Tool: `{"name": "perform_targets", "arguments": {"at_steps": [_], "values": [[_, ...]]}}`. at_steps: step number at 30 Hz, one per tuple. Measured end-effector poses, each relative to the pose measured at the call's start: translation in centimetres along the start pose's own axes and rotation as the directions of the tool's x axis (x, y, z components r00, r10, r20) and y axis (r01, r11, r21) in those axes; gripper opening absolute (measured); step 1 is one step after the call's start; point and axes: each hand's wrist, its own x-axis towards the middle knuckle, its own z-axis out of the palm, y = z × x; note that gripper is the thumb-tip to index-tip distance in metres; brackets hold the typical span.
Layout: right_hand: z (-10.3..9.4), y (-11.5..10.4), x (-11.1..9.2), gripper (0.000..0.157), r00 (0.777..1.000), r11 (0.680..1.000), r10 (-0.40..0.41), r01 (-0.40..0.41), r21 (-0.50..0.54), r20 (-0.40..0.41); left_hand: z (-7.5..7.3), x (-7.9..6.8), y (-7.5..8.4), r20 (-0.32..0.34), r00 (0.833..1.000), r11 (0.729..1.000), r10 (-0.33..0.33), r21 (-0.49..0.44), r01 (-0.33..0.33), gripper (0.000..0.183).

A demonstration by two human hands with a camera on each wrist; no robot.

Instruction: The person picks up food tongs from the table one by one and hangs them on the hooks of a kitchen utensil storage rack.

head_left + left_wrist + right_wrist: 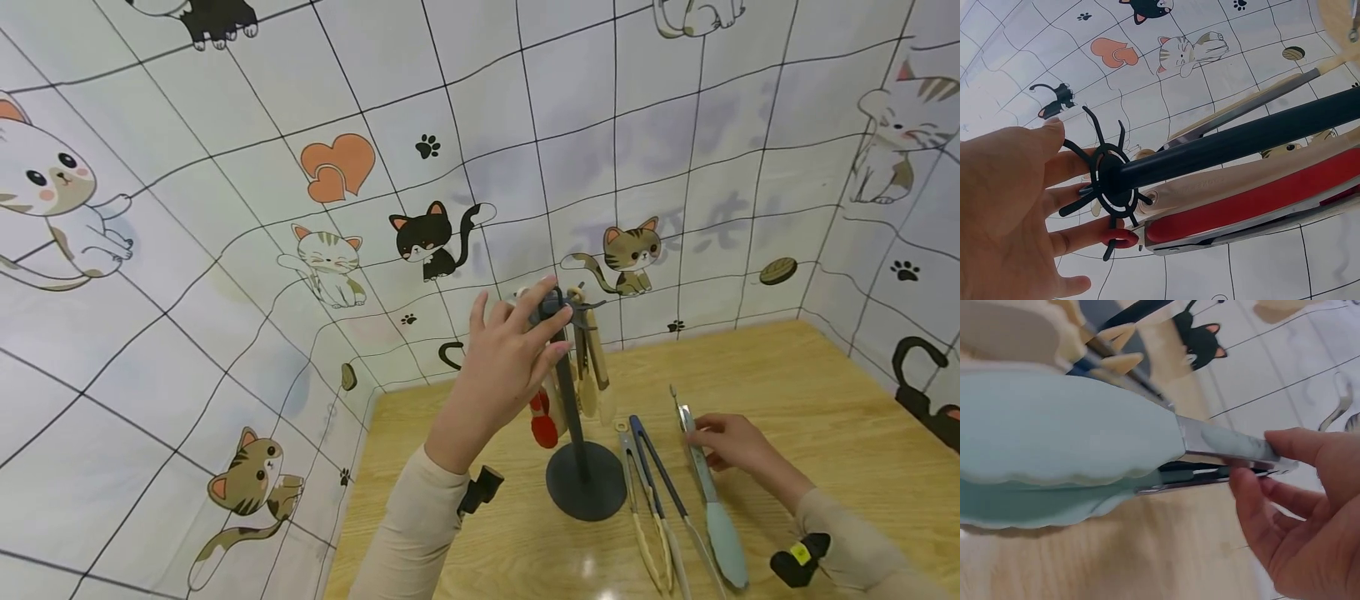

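In the head view my left hand point(506, 354) reaches to the top of a black utensil rack point(587, 492). The left wrist view shows the fingers of this hand spread behind the rack's hooked ring point(1110, 178), touching it. Red-handled tongs point(1260, 200) and beige utensils point(592, 350) hang from the hooks. My right hand point(738, 446) pinches the metal handle of mint-green tongs point(726, 537) between thumb and fingers. In the right wrist view their scalloped mint heads point(1066, 425) sit slightly apart, close above the wooden table.
Beige-tipped tongs point(643, 542) and blue-handled tongs point(647, 462) lie on the wooden table point(757, 367), between the rack base and the mint-green pair. A white sheet printed with cats point(540, 175) encloses the table at the back and sides.
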Motion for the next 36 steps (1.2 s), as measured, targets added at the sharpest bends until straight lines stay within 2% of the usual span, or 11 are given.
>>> {"name": "perform_targets", "arguments": {"at_steps": [3,5,10,14,18,26,32,36], "values": [[-0.5,-1.2,-0.2,0.067,0.994,0.995,-0.092,0.093,0.020,-0.051,0.1,0.1,0.1,-0.005,1.000,1.000,0.001,0.006,-0.001,0.042],[-1.0,-2.5,-0.4,0.064,0.981,0.986,-0.163,0.166,0.020,-0.108,0.1,0.1,0.1,-0.006,1.000,1.000,0.000,0.003,0.000,0.043],[-2.2,-6.4,-1.0,0.055,0.920,0.951,-0.307,0.303,-0.054,-0.243,0.3,0.1,0.1,-0.007,1.000,0.999,0.005,-0.035,-0.006,0.043],[-2.9,-9.4,-1.7,0.049,0.880,0.925,-0.374,0.375,-0.057,-0.292,0.3,0.1,0.1,-0.019,1.000,0.999,0.014,-0.046,-0.015,0.043],[-3.1,-11.9,-2.2,0.047,0.859,0.908,-0.406,0.418,-0.030,-0.311,0.4,0.2,0.2,-0.031,0.999,0.999,0.014,-0.036,-0.015,0.044],[-3.3,-15.3,-3.2,0.045,0.820,0.862,-0.494,0.506,-0.036,-0.289,0.4,0.3,0.3,-0.037,0.999,1.000,0.006,-0.022,-0.007,0.044],[-3.0,-16.3,-3.4,0.044,0.809,0.843,-0.526,0.538,-0.031,-0.261,0.4,0.3,0.4,-0.041,0.999,1.000,0.004,0.004,-0.004,0.045],[-2.8,-16.6,-3.3,0.042,0.814,0.844,-0.524,0.536,-0.025,-0.252,0.4,0.3,0.5,-0.063,0.998,1.000,0.013,0.029,-0.011,0.045]]}}
